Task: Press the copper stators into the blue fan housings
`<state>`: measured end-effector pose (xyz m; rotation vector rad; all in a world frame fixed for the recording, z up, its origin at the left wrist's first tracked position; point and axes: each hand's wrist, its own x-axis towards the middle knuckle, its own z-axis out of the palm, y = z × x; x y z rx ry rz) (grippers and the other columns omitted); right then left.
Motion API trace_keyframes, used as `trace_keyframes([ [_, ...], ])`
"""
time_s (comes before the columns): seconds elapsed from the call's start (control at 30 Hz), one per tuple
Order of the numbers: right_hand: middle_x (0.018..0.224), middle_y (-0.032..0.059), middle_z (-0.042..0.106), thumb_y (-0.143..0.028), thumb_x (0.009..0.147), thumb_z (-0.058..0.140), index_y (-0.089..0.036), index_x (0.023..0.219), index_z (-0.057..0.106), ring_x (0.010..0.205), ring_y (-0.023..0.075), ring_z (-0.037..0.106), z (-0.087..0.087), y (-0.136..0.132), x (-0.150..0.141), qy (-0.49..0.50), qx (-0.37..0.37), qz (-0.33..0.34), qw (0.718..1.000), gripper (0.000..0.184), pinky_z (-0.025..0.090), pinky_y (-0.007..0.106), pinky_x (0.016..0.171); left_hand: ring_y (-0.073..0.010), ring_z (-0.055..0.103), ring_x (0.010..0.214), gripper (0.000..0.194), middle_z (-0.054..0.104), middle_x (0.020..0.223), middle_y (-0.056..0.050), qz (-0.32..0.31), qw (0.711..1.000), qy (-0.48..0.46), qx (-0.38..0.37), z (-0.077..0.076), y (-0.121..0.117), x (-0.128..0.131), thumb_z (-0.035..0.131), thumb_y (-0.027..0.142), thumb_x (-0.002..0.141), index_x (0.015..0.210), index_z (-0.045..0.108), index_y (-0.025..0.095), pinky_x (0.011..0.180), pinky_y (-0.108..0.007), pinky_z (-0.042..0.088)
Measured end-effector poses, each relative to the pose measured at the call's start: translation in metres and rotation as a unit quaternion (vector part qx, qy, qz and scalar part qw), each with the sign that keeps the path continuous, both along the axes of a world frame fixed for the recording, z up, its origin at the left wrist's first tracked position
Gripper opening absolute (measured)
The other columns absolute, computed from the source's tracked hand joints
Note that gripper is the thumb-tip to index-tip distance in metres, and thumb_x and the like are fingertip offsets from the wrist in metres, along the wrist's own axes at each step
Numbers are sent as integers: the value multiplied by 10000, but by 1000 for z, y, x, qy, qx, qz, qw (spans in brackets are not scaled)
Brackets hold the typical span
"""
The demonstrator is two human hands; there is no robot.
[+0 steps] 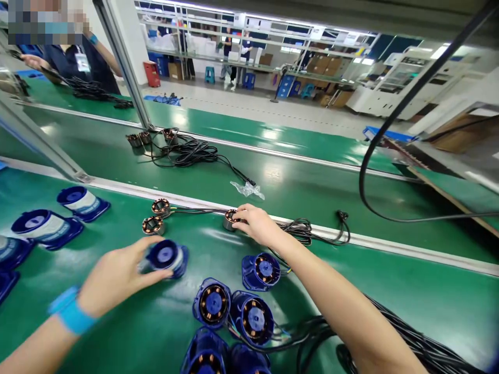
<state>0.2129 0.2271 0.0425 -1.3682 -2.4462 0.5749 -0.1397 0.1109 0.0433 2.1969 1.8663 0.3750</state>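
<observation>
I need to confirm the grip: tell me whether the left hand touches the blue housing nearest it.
Touching. The head view shows the left hand pinching the blue housing, thumb against its near side.

Ten blue motor housings (54, 229): four at the left, two of those cut off by the edge of view; one in the left hand (113, 274); five in the middle foreground, four of them showing copper windings (223, 305). Six loose copper-wound stators (153, 225): three on the near worktop (206, 246), one of these at the right hand (255, 223), and three on the green strip (312, 192) beyond. Four bundles of black cable (195, 152). One crumpled piece of clear plastic (248, 190).
</observation>
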Motion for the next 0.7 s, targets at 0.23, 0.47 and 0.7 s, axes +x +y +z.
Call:
trace_keyframes([
  [0.23, 1295, 72, 673, -293, 986, 666, -220, 1150, 758, 1204, 177, 655, 38, -52, 24, 168, 136, 54, 975, 201, 531, 302, 1060, -134, 470, 517, 865, 452, 587, 81, -128, 983, -135, 4, -12, 72, 117, 687, 869, 650, 1202, 632, 205, 533, -245, 311],
  [0.47, 1397, 71, 632, -280, 1024, 595, -222, 1184, 736, 1147, 227, 697, 62, -69, 15, -46, 77, 112, 990, 220, 589, 383, 999, -151, 503, 551, 837, 461, 585, 83, -164, 969, -184, -25, -19, 70, 140, 682, 848, 690, 1238, 602, 220, 539, -254, 303],
  [0.7, 1441, 162, 587, -420, 893, 777, -165, 1335, 642, 1265, 331, 614, 55, -67, 5, -109, 44, 48, 992, 527, 537, 501, 1054, -146, 469, 549, 836, 435, 601, 91, -156, 971, -180, -29, -16, 67, 138, 716, 824, 676, 1239, 589, 219, 553, -251, 296],
])
